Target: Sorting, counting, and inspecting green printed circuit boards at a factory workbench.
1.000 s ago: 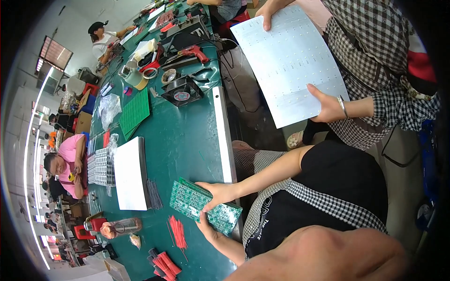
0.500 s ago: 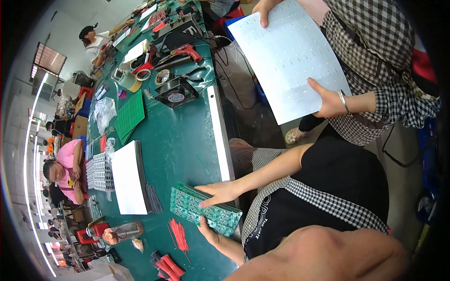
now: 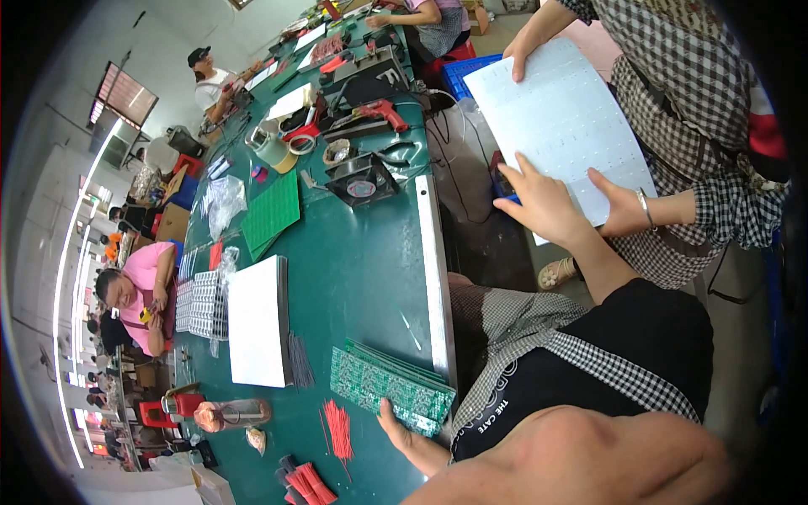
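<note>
My left hand (image 3: 408,442) grips the lower edge of a stack of green circuit boards (image 3: 391,387) at the table's near edge. Its thumb lies against the boards; the other fingers are hidden. Raised off the table, my right hand (image 3: 547,202) is open and holds nothing, its fingers spread. It overlaps the lower left edge of a bendy white sheet with rows of small dots (image 3: 564,118); whether it touches the sheet I cannot tell. A person in a checked apron holds that sheet with both hands, one at the top (image 3: 526,46), one below (image 3: 627,206).
On the green table (image 3: 362,269) lie a white stack of sheets (image 3: 257,324), red wires (image 3: 338,429), green panels (image 3: 273,215) and a small fan (image 3: 362,181). A red glue gun (image 3: 385,114) lies farther off. A person in pink (image 3: 147,286) sits across.
My right hand has left the circuit boards and risen towards the white sheet. My left hand stays on the boards. The view has shifted, so the table appears farther right.
</note>
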Demonstrator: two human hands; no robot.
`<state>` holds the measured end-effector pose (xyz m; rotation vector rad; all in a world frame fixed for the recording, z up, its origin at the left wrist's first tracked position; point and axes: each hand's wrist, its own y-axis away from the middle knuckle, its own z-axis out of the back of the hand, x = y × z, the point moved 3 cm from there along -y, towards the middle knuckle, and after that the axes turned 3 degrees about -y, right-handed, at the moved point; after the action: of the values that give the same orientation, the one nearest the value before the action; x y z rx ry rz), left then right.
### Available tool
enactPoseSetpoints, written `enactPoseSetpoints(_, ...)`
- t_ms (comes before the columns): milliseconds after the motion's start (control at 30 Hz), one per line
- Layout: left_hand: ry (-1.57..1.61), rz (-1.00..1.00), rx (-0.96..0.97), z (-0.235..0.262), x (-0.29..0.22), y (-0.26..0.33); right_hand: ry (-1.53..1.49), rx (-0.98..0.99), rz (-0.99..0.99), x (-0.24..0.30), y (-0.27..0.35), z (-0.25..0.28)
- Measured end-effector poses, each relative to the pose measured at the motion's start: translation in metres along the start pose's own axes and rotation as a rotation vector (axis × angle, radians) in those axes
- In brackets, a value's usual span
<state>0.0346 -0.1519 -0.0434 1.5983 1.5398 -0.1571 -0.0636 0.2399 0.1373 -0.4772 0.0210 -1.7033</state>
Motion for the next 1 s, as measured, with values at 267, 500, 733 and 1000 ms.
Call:
enactPoseSetpoints(267,-0.093,-0.134,-0.125,-0.004,-0.011,0.019,-0.379,-0.189,0.062,0.038,0.004,0.006)
enactPoseSetpoints(500,0.033,-0.144,-0.01,-0.023,-0.01,0.026,-0.856,0.228,0.309,0.113,0.03,-0.053)
enactPoseSetpoints(733,0.048,-0.162,0.014,-0.029,-0.008,0.034,-0.903,0.298,0.38,0.132,0.029,-0.055)
enactPoseSetpoints(1000,0.052,-0.134,-0.132,-0.03,-0.005,0.026,-0.615,0.31,0.579,0.136,0.019,-0.091)
